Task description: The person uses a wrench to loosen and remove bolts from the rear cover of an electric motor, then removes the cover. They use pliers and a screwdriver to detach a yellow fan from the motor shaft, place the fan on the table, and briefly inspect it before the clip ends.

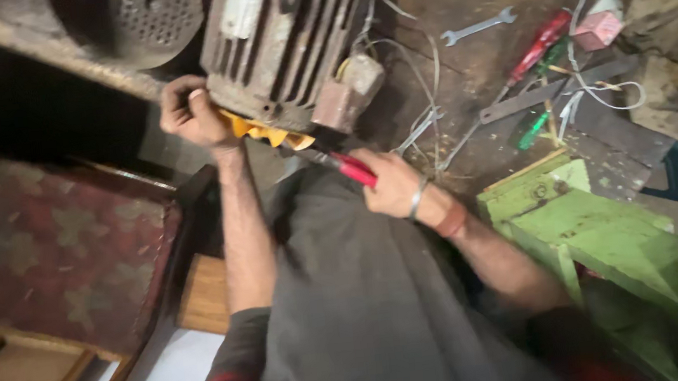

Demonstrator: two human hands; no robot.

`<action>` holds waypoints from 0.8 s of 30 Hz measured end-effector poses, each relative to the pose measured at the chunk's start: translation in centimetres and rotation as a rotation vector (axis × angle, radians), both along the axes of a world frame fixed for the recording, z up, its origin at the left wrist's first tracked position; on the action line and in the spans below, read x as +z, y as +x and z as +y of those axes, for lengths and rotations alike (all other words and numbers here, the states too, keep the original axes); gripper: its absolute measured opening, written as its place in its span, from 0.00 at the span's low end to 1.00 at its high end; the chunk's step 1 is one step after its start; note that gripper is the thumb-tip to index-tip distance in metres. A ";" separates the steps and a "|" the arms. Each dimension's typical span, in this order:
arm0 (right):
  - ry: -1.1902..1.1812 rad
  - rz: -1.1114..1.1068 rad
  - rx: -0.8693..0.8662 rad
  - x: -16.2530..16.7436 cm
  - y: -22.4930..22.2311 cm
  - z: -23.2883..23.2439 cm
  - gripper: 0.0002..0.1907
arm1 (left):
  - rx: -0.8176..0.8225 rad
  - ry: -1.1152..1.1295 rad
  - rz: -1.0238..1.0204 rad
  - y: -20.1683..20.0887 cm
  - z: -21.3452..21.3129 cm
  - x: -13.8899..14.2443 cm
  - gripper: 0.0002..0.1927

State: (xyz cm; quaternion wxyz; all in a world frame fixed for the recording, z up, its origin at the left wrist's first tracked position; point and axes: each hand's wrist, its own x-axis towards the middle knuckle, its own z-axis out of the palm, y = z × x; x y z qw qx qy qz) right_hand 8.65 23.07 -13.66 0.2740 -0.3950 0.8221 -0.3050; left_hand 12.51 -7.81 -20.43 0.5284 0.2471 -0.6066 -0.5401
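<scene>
One ribbed electric motor (284,47), one open-ended spanner (477,28), two screwdrivers, red (539,47) and green (532,130), one pink block (597,29).

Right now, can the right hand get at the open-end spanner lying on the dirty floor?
Probably not at once: the right hand grips a red-handled tool at the motor, and the spanner lies well beyond it, past loose white wires.

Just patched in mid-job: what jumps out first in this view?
The ribbed grey metal electric motor at top centre, with the left hand gripping its lower edge by a yellow toothed part. Just below, the right hand holds a red-handled tool against it. Bright green wooden blocks sit at right.
</scene>
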 end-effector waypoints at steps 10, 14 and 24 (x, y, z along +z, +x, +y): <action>-0.026 -1.149 0.007 -1.0 -1.8 1.2 0.21 | -0.120 0.108 0.037 1.1 0.2 -0.7 0.06; -0.072 -0.291 -0.004 -0.4 1.6 0.4 0.15 | -0.191 0.105 -0.015 1.8 -0.3 -1.1 0.07; -0.074 -0.487 -0.154 -0.5 4.7 1.7 0.22 | -0.393 0.118 -0.105 3.5 0.3 0.7 0.20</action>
